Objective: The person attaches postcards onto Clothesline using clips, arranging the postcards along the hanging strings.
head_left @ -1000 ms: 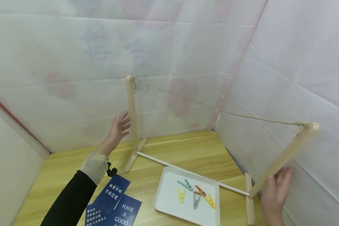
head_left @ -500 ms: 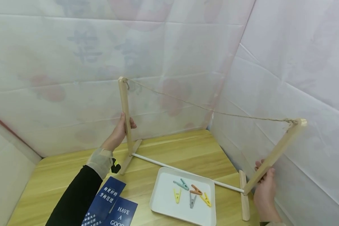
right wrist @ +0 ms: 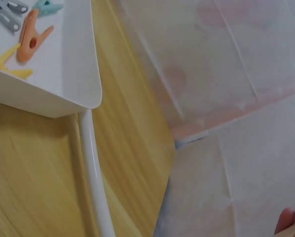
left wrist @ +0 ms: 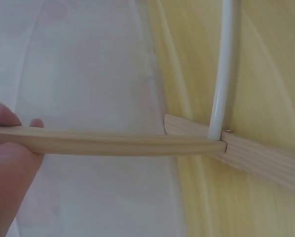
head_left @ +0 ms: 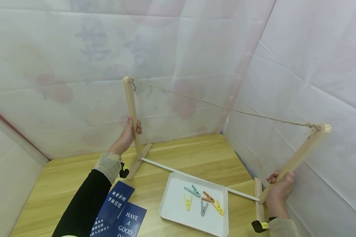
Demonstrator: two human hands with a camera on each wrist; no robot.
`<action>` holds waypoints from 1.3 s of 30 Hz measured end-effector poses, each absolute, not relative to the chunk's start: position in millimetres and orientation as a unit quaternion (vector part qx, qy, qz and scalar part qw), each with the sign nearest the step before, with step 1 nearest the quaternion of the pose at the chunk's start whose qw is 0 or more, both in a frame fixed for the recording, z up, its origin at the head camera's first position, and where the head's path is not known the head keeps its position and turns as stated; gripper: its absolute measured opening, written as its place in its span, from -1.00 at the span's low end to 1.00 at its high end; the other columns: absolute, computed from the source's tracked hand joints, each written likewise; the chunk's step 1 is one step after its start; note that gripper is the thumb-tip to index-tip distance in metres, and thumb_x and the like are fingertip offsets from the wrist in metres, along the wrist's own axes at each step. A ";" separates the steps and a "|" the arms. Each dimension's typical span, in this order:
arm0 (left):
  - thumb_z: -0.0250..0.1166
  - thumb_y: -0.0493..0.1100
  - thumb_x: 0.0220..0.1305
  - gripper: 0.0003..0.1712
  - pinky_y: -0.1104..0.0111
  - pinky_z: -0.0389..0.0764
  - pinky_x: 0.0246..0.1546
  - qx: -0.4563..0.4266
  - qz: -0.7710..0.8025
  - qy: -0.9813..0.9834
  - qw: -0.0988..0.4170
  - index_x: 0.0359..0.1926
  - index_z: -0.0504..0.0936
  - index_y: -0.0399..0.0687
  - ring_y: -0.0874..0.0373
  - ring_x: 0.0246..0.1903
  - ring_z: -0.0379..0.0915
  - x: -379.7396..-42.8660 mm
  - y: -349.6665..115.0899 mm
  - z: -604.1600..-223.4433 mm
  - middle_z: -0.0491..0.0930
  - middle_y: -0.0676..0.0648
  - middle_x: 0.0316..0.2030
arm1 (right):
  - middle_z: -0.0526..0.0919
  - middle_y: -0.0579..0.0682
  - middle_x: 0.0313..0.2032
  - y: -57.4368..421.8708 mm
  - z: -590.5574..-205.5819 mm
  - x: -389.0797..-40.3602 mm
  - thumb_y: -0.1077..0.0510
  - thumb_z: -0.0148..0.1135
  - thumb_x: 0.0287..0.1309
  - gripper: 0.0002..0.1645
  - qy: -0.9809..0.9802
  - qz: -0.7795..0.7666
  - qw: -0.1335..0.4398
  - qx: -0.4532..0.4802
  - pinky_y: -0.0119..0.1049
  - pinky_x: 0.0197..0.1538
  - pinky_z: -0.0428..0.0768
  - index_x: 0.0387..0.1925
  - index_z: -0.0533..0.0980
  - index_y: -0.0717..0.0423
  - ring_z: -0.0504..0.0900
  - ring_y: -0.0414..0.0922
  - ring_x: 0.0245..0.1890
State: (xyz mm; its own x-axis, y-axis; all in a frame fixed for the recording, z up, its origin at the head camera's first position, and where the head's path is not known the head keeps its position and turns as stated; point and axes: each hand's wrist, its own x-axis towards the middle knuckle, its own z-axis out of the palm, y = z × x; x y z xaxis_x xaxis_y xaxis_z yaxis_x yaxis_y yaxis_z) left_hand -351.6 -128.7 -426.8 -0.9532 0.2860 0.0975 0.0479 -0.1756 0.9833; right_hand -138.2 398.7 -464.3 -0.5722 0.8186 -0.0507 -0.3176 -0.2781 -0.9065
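A wooden stand with two upright posts spans the table, a twine line [head_left: 225,107] tied between their tops and a white rod [head_left: 160,166] joining them at the bottom. My left hand [head_left: 126,135] grips the left post [head_left: 131,102] around its middle, thumb on the near side. In the left wrist view that post [left wrist: 113,143] runs from the fingers down to the wooden foot [left wrist: 266,160]. Low on the right post [head_left: 304,153], my right hand [head_left: 280,191] is wrapped round the wood. Only its fingertips [right wrist: 285,219] show in the right wrist view.
A white tray [head_left: 178,219] with several clothespins, among them an orange one [head_left: 208,197] and a grey one [head_left: 204,208], sits against the white rod. Blue printed cards [head_left: 115,199] overlap at the front left. White sheets [head_left: 86,65] hang behind and at the right.
Both hands were beside the posts with fingers extended; each has since taken hold of its post. The view has shifted slightly. Tray, clothespins and cards lie as before.
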 end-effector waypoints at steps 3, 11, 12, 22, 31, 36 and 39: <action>-0.44 0.48 0.35 -0.31 0.34 0.29 -0.16 0.128 0.758 0.635 0.071 -0.25 0.20 -0.02 0.16 -0.39 0.10 -349.6 -127.2 -427.4 0.17 0.03 -0.43 | 0.35 -0.14 -0.77 398.1 -465.4 -139.7 -0.12 -0.26 0.49 -0.36 -0.475 0.733 0.397 -0.280 -0.43 -0.58 0.40 -0.65 0.40 0.10 0.29 -0.22 -0.74; -0.58 0.32 0.45 -0.34 0.27 0.28 -0.18 0.153 0.740 0.651 0.070 -0.28 0.18 -0.11 0.08 -0.40 0.08 -330.4 -129.0 -417.8 0.15 -0.03 -0.46 | 0.41 -0.16 -0.72 398.5 -468.2 -142.5 -0.07 -0.25 0.53 -0.40 -0.458 0.710 0.437 -0.310 -0.42 -0.58 0.39 -0.58 0.44 0.09 0.32 -0.22 -0.71; -0.59 0.31 0.45 -0.34 0.26 0.28 -0.17 0.156 0.739 0.652 0.069 -0.28 0.17 -0.13 0.06 -0.40 0.07 -327.1 -129.2 -415.8 0.14 -0.04 -0.46 | 0.41 -0.15 -0.72 398.8 -468.4 -143.6 -0.07 -0.24 0.53 -0.41 -0.451 0.709 0.444 -0.311 -0.42 -0.59 0.39 -0.58 0.45 0.10 0.32 -0.22 -0.72; -0.52 0.35 0.42 -0.29 0.19 0.30 -0.15 0.139 0.738 0.659 0.044 -0.31 0.18 -0.21 0.04 -0.41 0.12 -310.3 -128.4 -409.1 0.16 -0.06 -0.49 | 0.43 -0.15 -0.66 397.3 -476.4 -149.3 -0.04 -0.17 0.49 -0.50 -0.456 0.676 0.489 -0.310 -0.42 -0.51 0.40 -0.52 0.47 0.09 0.35 -0.22 -0.65; -0.45 0.52 0.30 -0.24 0.21 0.28 -0.18 0.130 0.733 0.667 0.005 -0.34 0.20 -0.07 0.07 -0.42 0.10 -322.6 -128.7 -428.9 0.14 0.00 -0.49 | 0.44 -0.15 -0.63 395.5 -474.0 -150.6 -0.04 -0.16 0.50 -0.50 -0.460 0.672 0.486 -0.317 -0.43 -0.49 0.41 -0.51 0.49 0.08 0.35 -0.23 -0.64; -0.53 0.42 0.38 -0.25 0.15 0.28 -0.15 0.117 0.725 0.679 0.010 -0.33 0.19 -0.16 -0.01 -0.40 0.09 -315.3 -134.0 -423.7 0.13 -0.07 -0.48 | 0.44 -0.13 -0.60 392.5 -478.7 -152.7 -0.03 -0.16 0.51 -0.53 -0.457 0.675 0.489 -0.311 -0.41 -0.48 0.42 -0.46 0.49 0.07 0.35 -0.22 -0.62; -0.53 0.41 0.39 -0.26 0.22 0.32 -0.15 0.106 0.727 0.678 0.014 -0.33 0.21 -0.15 0.02 -0.40 0.11 -312.6 -138.3 -421.5 0.15 -0.07 -0.48 | 0.44 -0.12 -0.59 388.3 -478.2 -155.1 -0.04 -0.15 0.50 -0.55 -0.458 0.677 0.488 -0.306 -0.41 -0.48 0.41 -0.46 0.48 0.06 0.35 -0.21 -0.60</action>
